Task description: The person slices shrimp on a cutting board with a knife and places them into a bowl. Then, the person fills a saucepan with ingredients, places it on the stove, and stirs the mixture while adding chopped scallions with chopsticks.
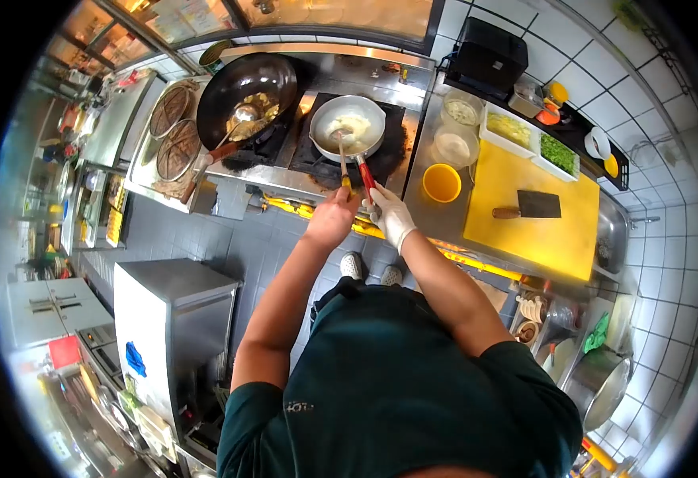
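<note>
My bare left hand point(334, 217) is closed around the wooden handle of a metal ladle point(344, 161). The ladle's head dips into a pale, creamy mixture point(350, 129) in a light grey pan point(375, 111). In a white glove, my right hand point(392, 216) grips the pan's red handle point(366, 177). The pan sits on a stove burner. Left of it rests a large black wok point(263, 73) holding browned food and another ladle point(244, 117).
Two wire strainers point(178, 151) lie left of the wok. At right, a yellow bowl point(442, 183) stands beside a yellow cutting board point(544, 243) with a cleaver point(539, 205) on it. White bins of chopped vegetables point(557, 154) line the back. A steel cabinet point(175, 283) stands behind at left.
</note>
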`<move>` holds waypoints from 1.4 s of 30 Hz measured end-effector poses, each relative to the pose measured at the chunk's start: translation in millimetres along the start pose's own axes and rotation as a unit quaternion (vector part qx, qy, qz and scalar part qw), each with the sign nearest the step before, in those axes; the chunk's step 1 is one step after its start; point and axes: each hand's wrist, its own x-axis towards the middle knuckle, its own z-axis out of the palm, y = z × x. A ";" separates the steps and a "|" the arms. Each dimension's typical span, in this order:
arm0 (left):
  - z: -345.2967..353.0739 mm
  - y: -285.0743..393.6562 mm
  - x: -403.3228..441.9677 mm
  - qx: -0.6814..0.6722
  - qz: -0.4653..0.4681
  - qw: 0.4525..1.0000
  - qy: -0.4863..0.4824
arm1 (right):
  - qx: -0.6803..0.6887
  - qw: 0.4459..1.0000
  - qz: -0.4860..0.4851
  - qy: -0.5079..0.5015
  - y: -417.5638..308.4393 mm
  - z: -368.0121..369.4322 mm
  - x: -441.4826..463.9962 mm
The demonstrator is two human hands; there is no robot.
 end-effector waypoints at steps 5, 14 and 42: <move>17.3 -40.3 29.4 0.004 0.044 0.998 0.053 | -0.046 0.998 -0.045 0.027 7.4 -2.6 3.7; 27.3 -66.3 49.7 -0.059 0.089 0.992 0.073 | -0.054 0.996 -0.061 0.034 17.1 5.9 0.6; -18.6 -26.0 24.9 -0.107 0.037 0.986 0.119 | -0.178 0.960 -0.120 0.179 -46.7 -69.0 -46.5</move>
